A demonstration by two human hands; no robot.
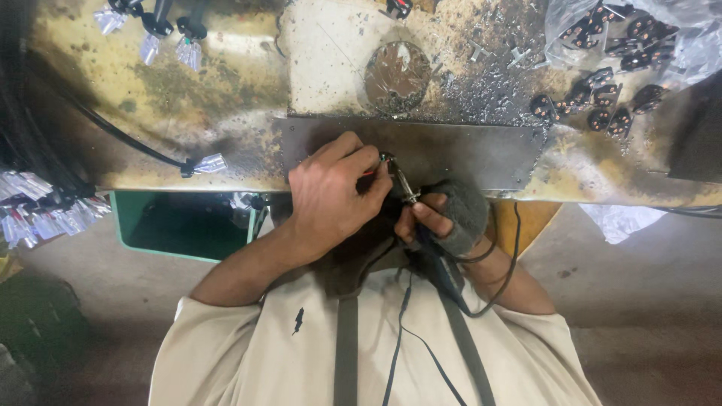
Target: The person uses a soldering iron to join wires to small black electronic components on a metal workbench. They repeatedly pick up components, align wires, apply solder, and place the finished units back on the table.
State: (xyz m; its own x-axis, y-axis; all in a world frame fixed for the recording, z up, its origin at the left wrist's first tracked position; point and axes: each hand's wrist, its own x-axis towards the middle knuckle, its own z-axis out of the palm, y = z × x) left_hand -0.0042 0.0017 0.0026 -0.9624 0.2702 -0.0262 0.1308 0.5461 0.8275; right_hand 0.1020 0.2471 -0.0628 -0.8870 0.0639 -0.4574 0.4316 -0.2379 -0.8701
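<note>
Small metal plug (406, 188), held at the near edge of the counter (226, 98), over the grey metal plate (466, 154). My left hand (331, 199) is clenched around something thin with a red bit showing at the fingers; cannot tell what it is. My right hand (444, 218), in a dark fingerless glove, pinches the plug's near end, with a black cable (508, 263) looping off it toward my chest.

Risk, as I judge it: both hands crowd one tiny part at the counter's lip. A slip would drop it to the floor, or drive the tool tip into a finger. The cable could snag and jerk the part.

Far right: heap of black round parts (602, 105), more in a clear bag (639, 37). Far centre: round scraped patch (397, 75) with metal filings. Left: black wire (128, 139) ending in a foil-wrapped tip (207, 163); more foil tips cut off at the left edge.

Hidden: the plug's working end and what my left fingers actually touch.
</note>
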